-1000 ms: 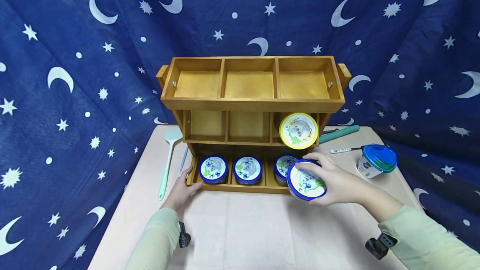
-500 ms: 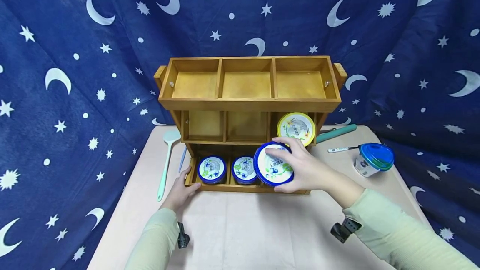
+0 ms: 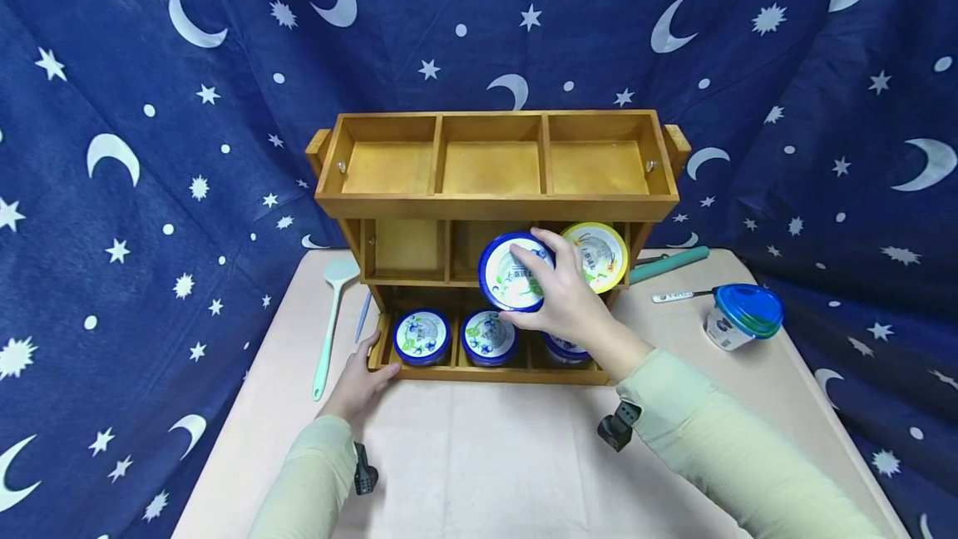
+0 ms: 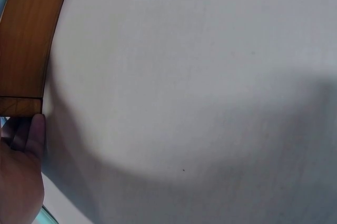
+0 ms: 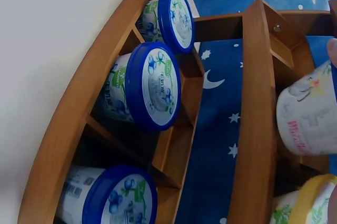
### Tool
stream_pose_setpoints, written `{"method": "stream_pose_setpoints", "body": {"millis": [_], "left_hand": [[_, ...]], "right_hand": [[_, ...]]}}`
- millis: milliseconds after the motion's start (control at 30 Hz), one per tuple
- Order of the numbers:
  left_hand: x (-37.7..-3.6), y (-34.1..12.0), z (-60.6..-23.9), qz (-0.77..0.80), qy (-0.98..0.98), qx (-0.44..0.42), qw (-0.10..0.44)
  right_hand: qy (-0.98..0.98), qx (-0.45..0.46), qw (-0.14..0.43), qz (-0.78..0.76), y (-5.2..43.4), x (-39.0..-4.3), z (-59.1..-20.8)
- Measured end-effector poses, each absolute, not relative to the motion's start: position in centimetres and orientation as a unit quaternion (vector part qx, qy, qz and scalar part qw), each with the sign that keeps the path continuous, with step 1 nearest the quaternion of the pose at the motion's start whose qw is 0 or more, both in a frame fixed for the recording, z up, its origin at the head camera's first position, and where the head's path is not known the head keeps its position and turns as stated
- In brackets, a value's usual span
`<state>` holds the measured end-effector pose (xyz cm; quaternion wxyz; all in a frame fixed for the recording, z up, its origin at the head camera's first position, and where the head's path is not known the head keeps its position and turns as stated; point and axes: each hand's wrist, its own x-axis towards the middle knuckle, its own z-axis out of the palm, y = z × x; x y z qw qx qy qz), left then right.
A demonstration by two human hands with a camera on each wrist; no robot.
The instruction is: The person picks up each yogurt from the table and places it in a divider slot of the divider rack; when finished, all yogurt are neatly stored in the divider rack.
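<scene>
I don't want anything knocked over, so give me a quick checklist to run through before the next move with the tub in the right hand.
1. Right hand has a grip on the held tub: ok, fingers and thumb around its blue lid.
2. Left hand is on the rack: ok, at its lower left corner.
3. Middle compartment of the middle shelf fully in sight: not ok, the held tub covers part of it in the head view.
4. Yellow-lidded tub untouched by the right hand: cannot tell, they overlap in view.
5. Bottom-shelf tubs seated: ok, one per compartment.
</scene>
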<state>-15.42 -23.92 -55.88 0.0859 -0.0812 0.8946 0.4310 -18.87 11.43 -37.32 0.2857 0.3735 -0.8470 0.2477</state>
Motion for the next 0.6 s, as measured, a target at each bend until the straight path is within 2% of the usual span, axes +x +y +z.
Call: {"method": "stream_pose_setpoints", "body": {"millis": [333,600], "left_hand": [[-15.7,-24.2,-56.3,0.435,0.892,-0.083,0.088],[-15.7,-24.2,-56.2,0.443,0.888,-0.083,0.094]], "right_hand": [[-0.818,0.396,0.353,0.224,9.4,-20.9,-38.7],[-0.844,0.381,0.320,0.198,8.6,-21.8,-38.6]]}}
